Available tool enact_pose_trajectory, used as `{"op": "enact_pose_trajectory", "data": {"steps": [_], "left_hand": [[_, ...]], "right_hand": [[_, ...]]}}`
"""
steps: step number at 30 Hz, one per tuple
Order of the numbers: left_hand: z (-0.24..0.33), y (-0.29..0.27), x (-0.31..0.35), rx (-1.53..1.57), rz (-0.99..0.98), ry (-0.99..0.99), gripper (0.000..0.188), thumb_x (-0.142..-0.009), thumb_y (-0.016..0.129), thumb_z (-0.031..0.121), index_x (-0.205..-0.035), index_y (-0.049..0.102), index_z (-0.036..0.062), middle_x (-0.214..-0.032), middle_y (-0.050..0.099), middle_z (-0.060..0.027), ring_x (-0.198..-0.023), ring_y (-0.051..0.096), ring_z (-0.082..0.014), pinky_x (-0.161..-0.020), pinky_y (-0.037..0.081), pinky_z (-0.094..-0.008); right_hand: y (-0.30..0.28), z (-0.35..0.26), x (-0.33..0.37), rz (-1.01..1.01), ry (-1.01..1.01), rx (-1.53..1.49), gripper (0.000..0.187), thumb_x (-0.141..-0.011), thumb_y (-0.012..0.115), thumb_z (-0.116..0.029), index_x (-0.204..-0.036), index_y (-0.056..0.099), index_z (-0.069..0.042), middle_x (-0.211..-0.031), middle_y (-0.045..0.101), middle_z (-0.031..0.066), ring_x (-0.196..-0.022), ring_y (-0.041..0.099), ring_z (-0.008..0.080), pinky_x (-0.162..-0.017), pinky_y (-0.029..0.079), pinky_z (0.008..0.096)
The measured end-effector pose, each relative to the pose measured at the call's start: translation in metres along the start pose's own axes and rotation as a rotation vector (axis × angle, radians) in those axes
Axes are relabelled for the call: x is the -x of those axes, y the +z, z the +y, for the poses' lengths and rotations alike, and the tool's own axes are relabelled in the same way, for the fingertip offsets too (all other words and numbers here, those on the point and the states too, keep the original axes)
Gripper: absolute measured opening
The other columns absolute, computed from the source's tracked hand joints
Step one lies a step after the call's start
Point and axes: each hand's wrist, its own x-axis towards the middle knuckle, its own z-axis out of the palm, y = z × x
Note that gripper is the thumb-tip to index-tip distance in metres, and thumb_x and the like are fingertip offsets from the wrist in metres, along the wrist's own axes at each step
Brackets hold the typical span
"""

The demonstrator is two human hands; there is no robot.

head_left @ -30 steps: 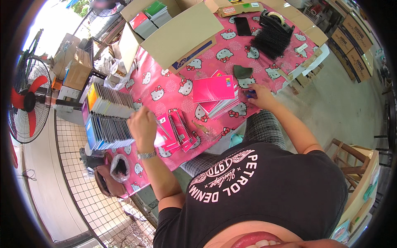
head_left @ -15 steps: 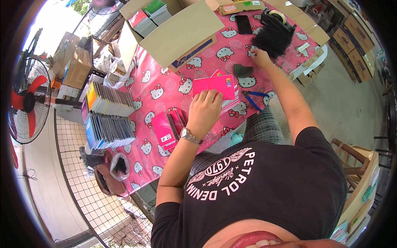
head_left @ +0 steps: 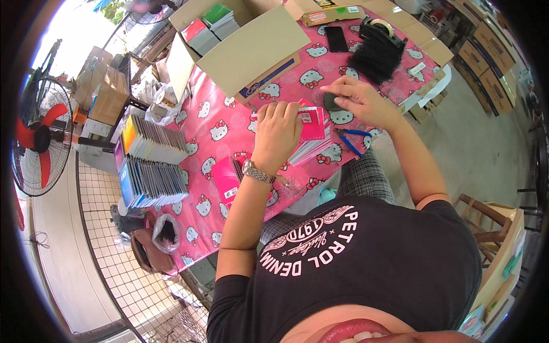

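My left hand (head_left: 276,132), wearing a metal watch (head_left: 257,171), is closed over the edge of a pink notebook (head_left: 262,114), tilted nearly edge-on. Beneath and to the right of it lies a stack of pink notebooks (head_left: 311,146) with white pages showing. My right hand (head_left: 366,103) hovers just right of the stack, thumb and fingers pinched; whatever they hold is too small to make out. Partly covered by that hand is a dark green piece (head_left: 330,102). Blue-handled pliers (head_left: 354,140) lie near the table edge. Pink spiral-bound notebooks (head_left: 225,178) rest beside my left wrist, partly hidden.
Farther right lie a bristly black pile (head_left: 374,62), a tape dispenser (head_left: 386,28) and a phone (head_left: 336,39). An open carton (head_left: 251,51) with notebooks stands at the back. Tall notebook stacks (head_left: 151,177), a bag (head_left: 150,251) and a fan (head_left: 40,140) are left.
My right hand has come back from the black pile toward the notebooks. My left hand has tipped the top pink notebook up from lying flat and shifted slightly left.
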Motion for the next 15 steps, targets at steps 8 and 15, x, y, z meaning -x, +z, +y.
{"op": "enact_pose_trajectory", "data": {"steps": [8,15], "left_hand": [[0.002,0.007,-0.002,-0.028,0.02,-0.029,0.021,-0.096,0.062,0.024,-0.106,0.061,0.0053,-0.095,0.065,-0.0117,-0.094,0.06,-0.0329,-0.091,0.043,-0.045],[0.006,0.008,0.0,-0.059,0.056,-0.035,0.02,-0.096,0.063,0.024,-0.105,0.061,0.0058,-0.093,0.065,-0.0111,-0.092,0.06,-0.0325,-0.09,0.044,-0.0449]], "right_hand": [[0.011,-0.02,0.006,0.081,-0.104,0.372,0.026,-0.093,0.067,-0.018,-0.118,0.073,-0.012,-0.098,0.063,0.0057,-0.094,0.059,0.0221,-0.079,0.047,0.0346],[0.017,-0.016,0.002,-0.091,0.031,-0.024,0.028,-0.097,0.061,-0.006,-0.122,0.071,-0.01,-0.093,0.057,0.0037,-0.083,0.056,0.014,-0.075,0.048,0.031]]}}
